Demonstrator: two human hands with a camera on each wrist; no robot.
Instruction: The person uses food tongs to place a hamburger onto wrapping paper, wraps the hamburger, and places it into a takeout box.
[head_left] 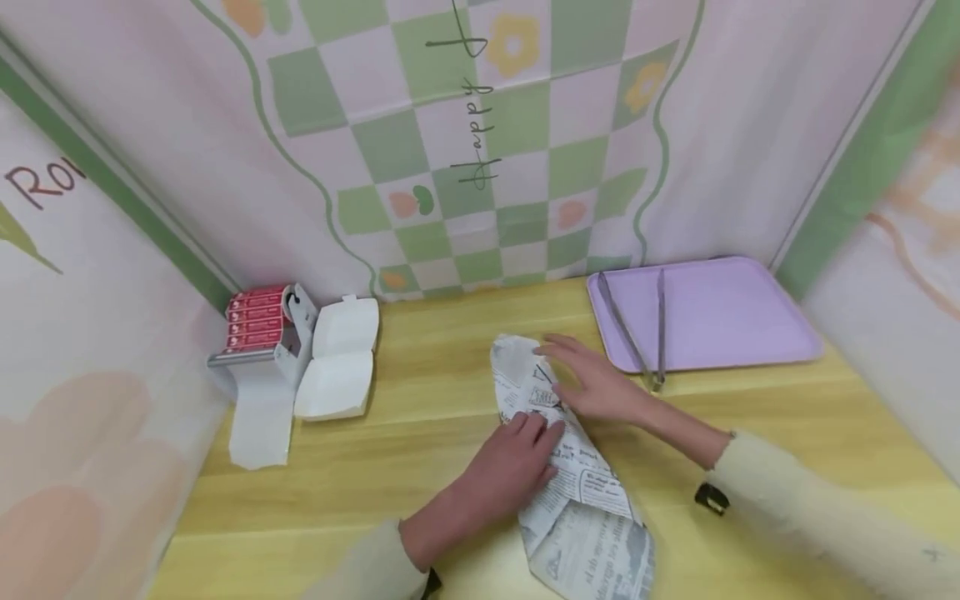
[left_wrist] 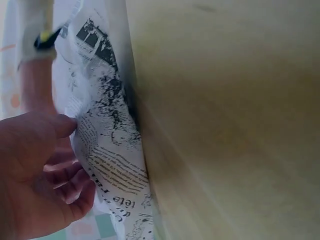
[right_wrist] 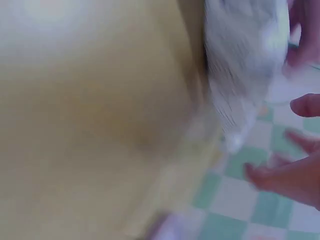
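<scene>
Folded newsprint-patterned paper lies on the wood-grain tabletop; the left hand, fingers loosely bent, rests on its middle; the right hand, fingers spread, is at its far right edge; metal tongs lie across the lilac tray's near rim

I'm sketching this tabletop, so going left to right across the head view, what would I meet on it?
Red-and-grey dispenser trailing white paper, open white rectangular hinged box, folded grey-white newsprint-patterned paper, light purple rectangular tray.
</scene>
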